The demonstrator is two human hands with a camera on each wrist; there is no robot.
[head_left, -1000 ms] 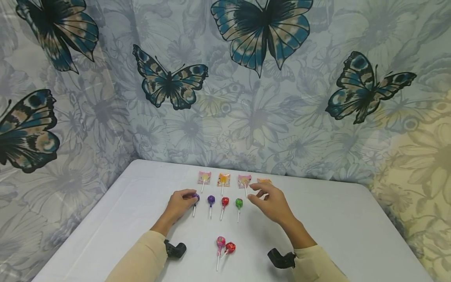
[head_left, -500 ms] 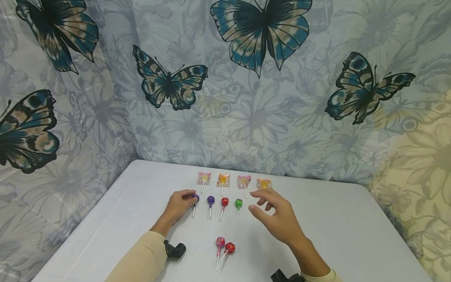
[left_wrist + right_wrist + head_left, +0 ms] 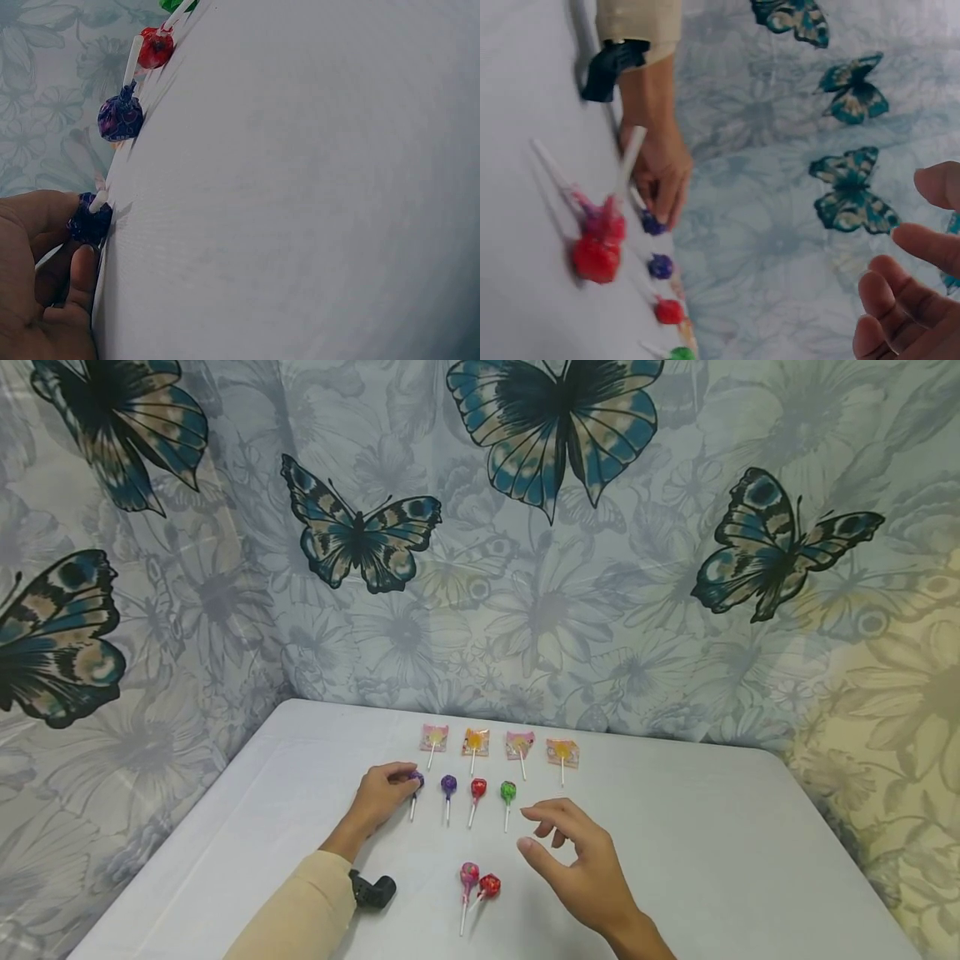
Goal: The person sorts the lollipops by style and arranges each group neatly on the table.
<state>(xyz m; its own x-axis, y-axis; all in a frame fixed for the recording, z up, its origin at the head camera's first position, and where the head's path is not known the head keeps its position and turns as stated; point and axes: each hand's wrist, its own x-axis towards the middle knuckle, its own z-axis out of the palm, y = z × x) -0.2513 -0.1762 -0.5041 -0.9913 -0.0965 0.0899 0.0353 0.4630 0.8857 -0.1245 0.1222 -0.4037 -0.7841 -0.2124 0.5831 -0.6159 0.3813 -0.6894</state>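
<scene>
My left hand [image 3: 381, 795] is at the left end of a row of lollipops, its fingertips and thumb on the head of a purple-wrapped lollipop [image 3: 90, 223]. That lollipop's stick points toward me. To its right in the row lie another purple lollipop [image 3: 448, 786], a red lollipop [image 3: 478, 788] and a green lollipop [image 3: 508, 792]. Over the table, near and to the right of the green one, my right hand [image 3: 581, 864] holds nothing, with fingers loosely bent and thumb apart. Closer to me, a pink lollipop [image 3: 469, 873] and a red lollipop [image 3: 490, 886] lie side by side, overlapping.
Behind the row, several flat lollipops in clear printed wrappers form a second row, from a pink one [image 3: 434, 739] to an orange one [image 3: 562, 752] on the right. A white cloth covers the table [image 3: 712, 843]. Butterfly-patterned fabric [image 3: 555, 610] hangs behind it.
My right hand has drawn back toward me from beside the rightmost orange wrapped lollipop, which now shows fully. The left hand has stayed on the purple lollipop.
</scene>
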